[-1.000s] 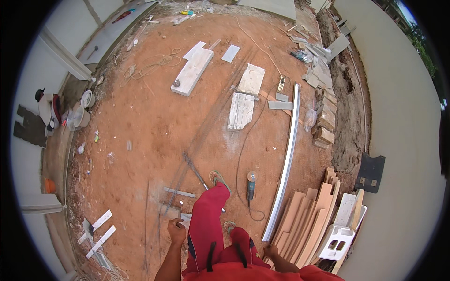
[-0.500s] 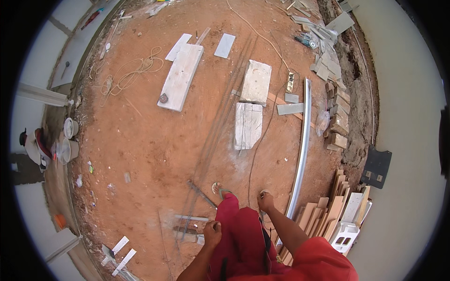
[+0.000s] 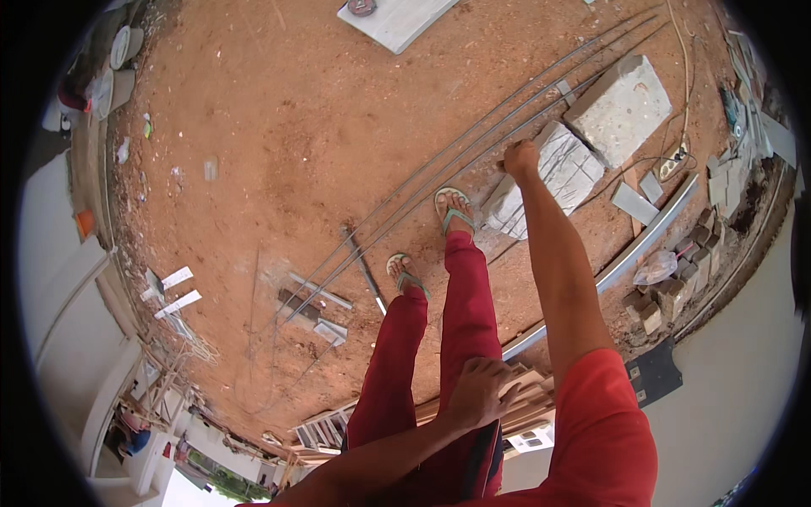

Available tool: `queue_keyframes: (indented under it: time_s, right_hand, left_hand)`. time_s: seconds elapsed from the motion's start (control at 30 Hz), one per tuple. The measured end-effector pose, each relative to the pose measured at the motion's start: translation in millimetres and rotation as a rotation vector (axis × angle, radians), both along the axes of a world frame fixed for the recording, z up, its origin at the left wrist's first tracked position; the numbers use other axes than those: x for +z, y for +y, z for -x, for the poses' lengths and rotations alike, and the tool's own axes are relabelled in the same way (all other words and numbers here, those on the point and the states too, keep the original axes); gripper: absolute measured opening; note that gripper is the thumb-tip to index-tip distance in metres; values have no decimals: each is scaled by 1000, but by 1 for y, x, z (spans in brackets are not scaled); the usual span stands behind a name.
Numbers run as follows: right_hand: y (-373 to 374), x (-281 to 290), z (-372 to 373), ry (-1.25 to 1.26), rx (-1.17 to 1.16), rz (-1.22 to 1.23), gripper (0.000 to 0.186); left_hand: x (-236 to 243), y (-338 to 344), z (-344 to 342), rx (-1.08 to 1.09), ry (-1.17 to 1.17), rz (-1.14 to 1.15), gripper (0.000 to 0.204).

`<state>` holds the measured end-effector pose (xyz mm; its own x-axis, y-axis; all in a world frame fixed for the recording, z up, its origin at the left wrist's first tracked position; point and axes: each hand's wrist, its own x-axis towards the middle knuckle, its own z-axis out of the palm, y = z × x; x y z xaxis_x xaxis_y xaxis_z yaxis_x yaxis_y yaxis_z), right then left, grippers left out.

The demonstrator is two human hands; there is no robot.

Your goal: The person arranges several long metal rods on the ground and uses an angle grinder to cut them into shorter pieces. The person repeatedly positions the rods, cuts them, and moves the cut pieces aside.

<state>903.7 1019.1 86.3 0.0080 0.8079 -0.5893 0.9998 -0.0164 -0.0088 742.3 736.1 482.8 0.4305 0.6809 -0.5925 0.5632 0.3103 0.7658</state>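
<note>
My right hand [image 3: 520, 159] is closed, its fingers curled in. In the view it lies over the near left edge of a pale, scored stone block [image 3: 553, 182]; whether it touches the block I cannot tell. What the fist holds, if anything, is hidden. My left hand [image 3: 483, 391] is in front of my right thigh, fingers curled under and closed; its palm is hidden. Behind the scored block lies a larger pale block [image 3: 621, 110]. Several thin metal rods [image 3: 456, 152] run along the dirt just left of the blocks, past my sandalled feet.
A dark bar [image 3: 361, 262] and a brick-like piece [image 3: 300, 304] lie by the rods. To the right are a long metal channel [image 3: 646, 232], a power strip [image 3: 673, 160] with cable, and stacked bricks [image 3: 672, 296]. A pale board [image 3: 397, 21] lies far ahead.
My view has turned, and the blocks now appear nearer and farther right. My right arm has stretched forward to the scored block in view. My left hand has come across my thighs.
</note>
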Motion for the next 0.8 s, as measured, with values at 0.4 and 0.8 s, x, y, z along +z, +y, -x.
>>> queue_keyframes:
  time_s: [0.4,0.8]
  right_hand:
    - [35,-217,-87,38,-394,-48,58]
    - [26,-134,-47,597,-840,34,41]
  left_hand:
    - [-12,40,-30,628,-171,116,14]
    - [-19,57,-36,624,-112,163,13]
